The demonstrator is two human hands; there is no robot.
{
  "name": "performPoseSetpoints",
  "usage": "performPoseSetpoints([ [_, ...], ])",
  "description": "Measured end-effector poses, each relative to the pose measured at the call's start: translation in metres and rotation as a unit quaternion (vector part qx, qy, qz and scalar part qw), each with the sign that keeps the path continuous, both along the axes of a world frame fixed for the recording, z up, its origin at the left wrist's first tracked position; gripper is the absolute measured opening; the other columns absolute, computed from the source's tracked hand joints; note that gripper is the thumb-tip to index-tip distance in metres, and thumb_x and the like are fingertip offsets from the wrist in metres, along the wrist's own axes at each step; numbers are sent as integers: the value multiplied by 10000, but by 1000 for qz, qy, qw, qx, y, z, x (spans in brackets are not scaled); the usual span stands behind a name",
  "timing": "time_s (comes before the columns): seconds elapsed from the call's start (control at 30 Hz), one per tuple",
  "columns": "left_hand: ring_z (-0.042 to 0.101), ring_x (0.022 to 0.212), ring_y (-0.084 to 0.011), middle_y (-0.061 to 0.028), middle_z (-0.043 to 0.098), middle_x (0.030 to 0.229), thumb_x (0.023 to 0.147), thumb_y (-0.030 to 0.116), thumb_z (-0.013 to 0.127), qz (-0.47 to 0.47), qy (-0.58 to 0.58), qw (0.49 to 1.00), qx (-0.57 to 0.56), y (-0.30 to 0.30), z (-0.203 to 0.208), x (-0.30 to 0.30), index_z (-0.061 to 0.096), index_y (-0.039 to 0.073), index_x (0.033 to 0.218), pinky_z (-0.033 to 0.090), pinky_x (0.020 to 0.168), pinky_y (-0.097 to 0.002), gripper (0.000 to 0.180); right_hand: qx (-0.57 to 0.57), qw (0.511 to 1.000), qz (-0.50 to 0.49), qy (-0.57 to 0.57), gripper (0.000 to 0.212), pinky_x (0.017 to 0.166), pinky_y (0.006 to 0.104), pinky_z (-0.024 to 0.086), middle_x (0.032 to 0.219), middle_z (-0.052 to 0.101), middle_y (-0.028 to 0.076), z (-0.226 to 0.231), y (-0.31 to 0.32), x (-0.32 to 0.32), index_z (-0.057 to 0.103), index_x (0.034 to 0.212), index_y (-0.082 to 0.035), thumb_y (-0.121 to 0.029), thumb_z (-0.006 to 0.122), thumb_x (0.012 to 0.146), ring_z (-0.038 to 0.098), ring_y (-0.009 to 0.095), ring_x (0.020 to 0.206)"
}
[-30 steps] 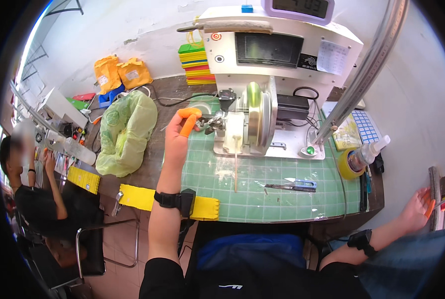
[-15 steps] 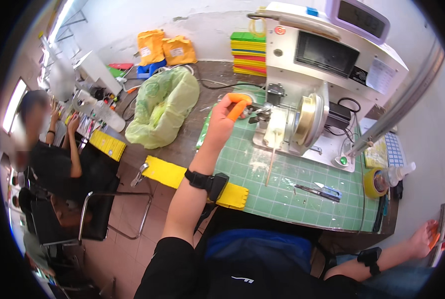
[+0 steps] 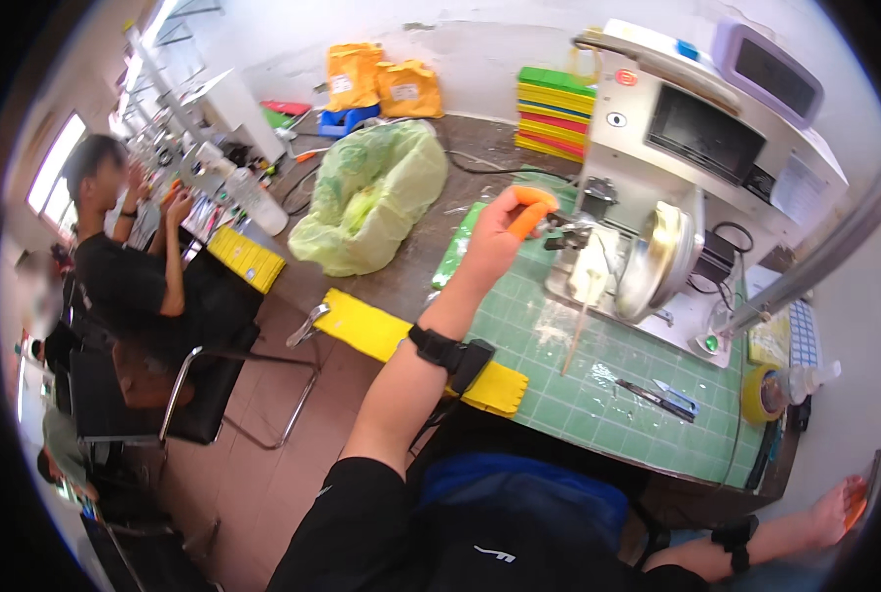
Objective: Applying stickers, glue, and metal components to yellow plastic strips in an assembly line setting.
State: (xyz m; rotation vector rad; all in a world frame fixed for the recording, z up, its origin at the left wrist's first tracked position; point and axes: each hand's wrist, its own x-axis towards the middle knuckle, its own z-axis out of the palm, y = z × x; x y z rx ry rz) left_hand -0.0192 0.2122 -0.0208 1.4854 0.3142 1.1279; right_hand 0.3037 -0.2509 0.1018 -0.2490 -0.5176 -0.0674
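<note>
My left hand [image 3: 510,225], with orange covers on thumb and forefinger, reaches to the small metal parts [image 3: 564,232] at the left of a white bench machine [image 3: 628,128]. Its fingertips are pinched together; whatever lies between them is too small to make out. Just right of it are a whitish block [image 3: 594,266] with a thin stick [image 3: 573,340] pointing down from it, and a wheel with a pale gold rim [image 3: 653,259]. Far to the right, below the bench corner, my right hand [image 3: 835,508] is curled beside a dark bar [image 3: 873,483]. Its grip is partly hidden.
A green cutting mat [image 3: 549,385] carries a craft knife [image 3: 658,398]. Left of the machine stands a bin lined with a pale green bag [image 3: 347,237]. A yellow strip [image 3: 362,324] crosses the bench's front edge. A co-worker [image 3: 130,257] sits at the left.
The whole view has swung left, so the bench and machine appear farther right and lower. My left hand stays pinched at the metal parts; my right hand stays beside the bar.
</note>
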Motion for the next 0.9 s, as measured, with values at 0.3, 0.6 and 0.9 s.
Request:
performPoseSetpoints([
  [0.3, 605, 959, -77, -14, 683, 1139, 1038, 108, 602, 13, 4, 1000, 0, 2, -3, 0, 679, 42, 1148, 484, 787, -240, 149, -46, 956, -253, 143, 469, 1128, 548, 374, 1515, 435, 284, -34, -75, 85, 469, 1403, 112, -148, 432, 1015, 425, 418, 1392],
  [0.6, 604, 1000, -100, -46, 674, 1183, 1053, 99, 576, 23, 8, 1000, -17, 0, 0, -9, 661, 25, 1178, 487, 809, -254, 168, -35, 955, -260, 136, 458, 1148, 529, 348, 1473, 482, 256, -33, -45, 75, 481, 1369, 96, -144, 458, 979, 448, 394, 1371],
  [0.9, 594, 1016, -98, -39, 668, 1206, 1065, 111, 556, 4, 2, 999, -40, 3, -4, -7, 652, 29, 1205, 482, 825, -265, 188, -44, 958, -249, 137, 341, 1115, 497, 392, 1501, 462, 247, -32, -29, 74, 534, 1271, 104, -95, 476, 1001, 423, 378, 1422],
])
